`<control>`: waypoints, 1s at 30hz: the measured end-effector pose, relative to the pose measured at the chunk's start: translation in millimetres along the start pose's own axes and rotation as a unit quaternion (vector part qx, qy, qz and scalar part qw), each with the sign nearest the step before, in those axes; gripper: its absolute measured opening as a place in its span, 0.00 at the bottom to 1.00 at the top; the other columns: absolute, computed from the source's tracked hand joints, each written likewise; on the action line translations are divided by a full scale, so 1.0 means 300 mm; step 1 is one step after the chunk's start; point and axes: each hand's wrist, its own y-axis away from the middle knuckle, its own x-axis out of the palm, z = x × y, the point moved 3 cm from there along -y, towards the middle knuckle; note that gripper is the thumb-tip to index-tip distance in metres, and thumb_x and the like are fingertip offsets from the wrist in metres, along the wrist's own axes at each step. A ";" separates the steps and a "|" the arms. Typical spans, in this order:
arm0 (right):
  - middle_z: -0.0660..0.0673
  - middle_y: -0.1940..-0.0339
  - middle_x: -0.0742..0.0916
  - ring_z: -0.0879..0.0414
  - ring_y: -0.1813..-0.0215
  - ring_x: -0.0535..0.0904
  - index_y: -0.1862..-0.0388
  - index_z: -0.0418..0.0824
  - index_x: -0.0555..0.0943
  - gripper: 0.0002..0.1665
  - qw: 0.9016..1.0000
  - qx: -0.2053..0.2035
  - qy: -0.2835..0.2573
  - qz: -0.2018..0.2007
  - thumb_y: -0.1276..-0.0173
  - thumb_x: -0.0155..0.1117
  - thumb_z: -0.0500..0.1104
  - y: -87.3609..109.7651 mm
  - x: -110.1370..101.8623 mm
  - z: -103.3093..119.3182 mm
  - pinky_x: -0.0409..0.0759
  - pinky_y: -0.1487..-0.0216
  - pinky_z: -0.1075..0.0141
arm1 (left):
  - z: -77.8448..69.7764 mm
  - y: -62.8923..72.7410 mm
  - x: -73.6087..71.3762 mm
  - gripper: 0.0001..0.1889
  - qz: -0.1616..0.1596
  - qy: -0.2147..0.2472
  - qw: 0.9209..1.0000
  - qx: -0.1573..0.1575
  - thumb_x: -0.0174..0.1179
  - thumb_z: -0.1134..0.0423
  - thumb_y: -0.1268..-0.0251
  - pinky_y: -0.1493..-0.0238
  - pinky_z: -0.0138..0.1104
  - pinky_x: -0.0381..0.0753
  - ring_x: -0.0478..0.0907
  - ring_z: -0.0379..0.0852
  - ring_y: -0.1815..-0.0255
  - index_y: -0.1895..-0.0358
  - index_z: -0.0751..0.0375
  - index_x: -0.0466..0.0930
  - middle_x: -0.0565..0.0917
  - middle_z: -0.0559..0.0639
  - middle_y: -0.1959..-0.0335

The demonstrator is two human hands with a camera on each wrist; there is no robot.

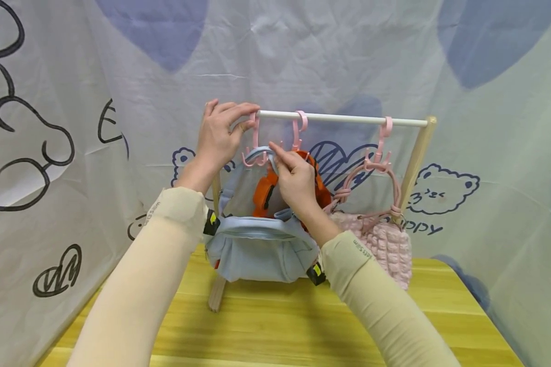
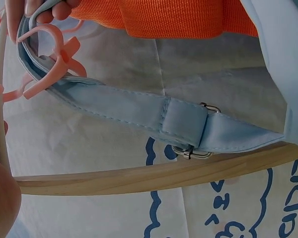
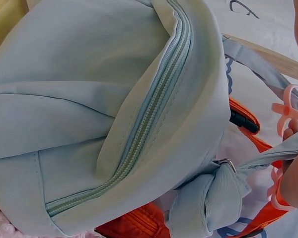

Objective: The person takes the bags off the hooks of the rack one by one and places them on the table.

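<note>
head view faces forward and down; 2 close wrist views share blue bag [image 1: 266, 257]

Pale, wrinkled cloth [image 1: 275, 61] hung behind and along both sides, with large bluish shapes [image 1: 158, 30] at upper left and upper right, a cartoon bear [image 1: 445, 191] at right. A yellow wood-grain table [image 1: 271, 326] spanned the lower frame.
</note>
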 end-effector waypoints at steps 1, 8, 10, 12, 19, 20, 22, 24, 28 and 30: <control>0.37 0.60 0.88 0.48 0.62 0.86 0.37 0.39 0.86 0.18 1.000 -0.001 0.000 0.000 0.23 0.63 0.34 -0.001 -0.001 0.002 0.75 0.69 0.75 | -0.001 0.000 0.001 0.19 0.000 0.001 1.000 0.000 0.63 0.56 0.29 0.17 0.46 0.48 0.77 0.52 0.33 0.38 0.53 0.86 0.86 0.50 0.38; 0.37 0.62 0.87 0.48 0.62 0.86 0.37 0.38 0.85 0.18 1.000 -0.007 -0.004 0.006 0.23 0.63 0.33 -0.012 -0.004 0.015 0.73 0.70 0.75 | 0.001 -0.003 0.003 0.19 0.001 0.000 1.000 -0.003 0.63 0.55 0.29 0.17 0.46 0.48 0.77 0.52 0.33 0.38 0.53 0.86 0.85 0.50 0.37; 0.36 0.62 0.87 0.47 0.61 0.87 0.37 0.37 0.85 0.18 1.000 -0.006 -0.007 0.009 0.23 0.62 0.33 -0.015 -0.004 0.019 0.73 0.71 0.75 | 0.001 -0.002 0.002 0.19 0.001 0.000 1.000 -0.004 0.63 0.55 0.29 0.17 0.46 0.48 0.77 0.52 0.33 0.38 0.53 0.86 0.85 0.50 0.37; 0.36 0.61 0.87 0.46 0.60 0.88 0.37 0.36 0.85 0.18 1.000 -0.003 -0.011 0.011 0.22 0.62 0.33 -0.016 -0.004 0.022 0.74 0.71 0.75 | 0.001 -0.001 0.002 0.19 0.000 -0.001 1.000 -0.004 0.63 0.55 0.29 0.17 0.46 0.48 0.77 0.52 0.33 0.38 0.53 0.86 0.86 0.50 0.38; 0.37 0.60 0.87 0.48 0.58 0.89 0.37 0.37 0.85 0.18 1.000 -0.001 -0.012 0.015 0.22 0.61 0.34 -0.016 -0.009 0.031 0.78 0.67 0.75 | -0.005 -0.002 0.002 0.20 0.004 -0.009 1.000 -0.012 0.63 0.55 0.29 0.17 0.45 0.48 0.77 0.51 0.33 0.37 0.52 0.86 0.85 0.49 0.37; 0.37 0.60 0.87 0.47 0.58 0.89 0.37 0.37 0.85 0.18 1.000 -0.002 -0.013 0.016 0.22 0.61 0.33 -0.016 -0.010 0.033 0.79 0.66 0.76 | -0.005 -0.002 0.002 0.20 0.004 -0.010 1.000 -0.013 0.63 0.55 0.29 0.17 0.45 0.48 0.77 0.51 0.33 0.37 0.52 0.86 0.85 0.49 0.37; 0.37 0.59 0.87 0.47 0.59 0.89 0.37 0.37 0.85 0.18 1.000 -0.007 -0.012 0.013 0.22 0.61 0.33 -0.015 -0.013 0.036 0.78 0.67 0.76 | -0.007 -0.002 0.001 0.20 0.005 -0.011 1.000 -0.015 0.63 0.55 0.29 0.17 0.45 0.48 0.77 0.51 0.33 0.37 0.52 0.86 0.85 0.49 0.37; 0.36 0.60 0.88 0.46 0.59 0.88 0.37 0.37 0.85 0.17 1.000 -0.014 -0.009 0.008 0.22 0.61 0.33 -0.014 -0.017 0.040 0.77 0.68 0.76 | -0.007 -0.003 0.002 0.20 0.005 -0.010 1.000 -0.015 0.63 0.55 0.29 0.17 0.45 0.48 0.77 0.51 0.33 0.37 0.52 0.86 0.85 0.49 0.37; 0.37 0.60 0.88 0.46 0.61 0.89 0.38 0.37 0.86 0.17 1.000 -0.029 0.000 -0.002 0.23 0.62 0.33 -0.012 -0.024 0.049 0.74 0.71 0.76 | -0.008 -0.005 0.004 0.19 0.003 -0.007 1.000 -0.013 0.63 0.55 0.29 0.17 0.45 0.49 0.78 0.52 0.34 0.38 0.53 0.86 0.85 0.50 0.37; 0.37 0.61 0.88 0.46 0.61 0.89 0.38 0.37 0.86 0.17 0.999 -0.034 0.001 -0.001 0.23 0.62 0.33 -0.012 -0.024 0.053 0.74 0.71 0.76 | -0.009 -0.005 0.005 0.19 0.001 -0.007 1.000 -0.014 0.64 0.56 0.30 0.17 0.46 0.49 0.78 0.52 0.34 0.38 0.53 0.86 0.86 0.50 0.38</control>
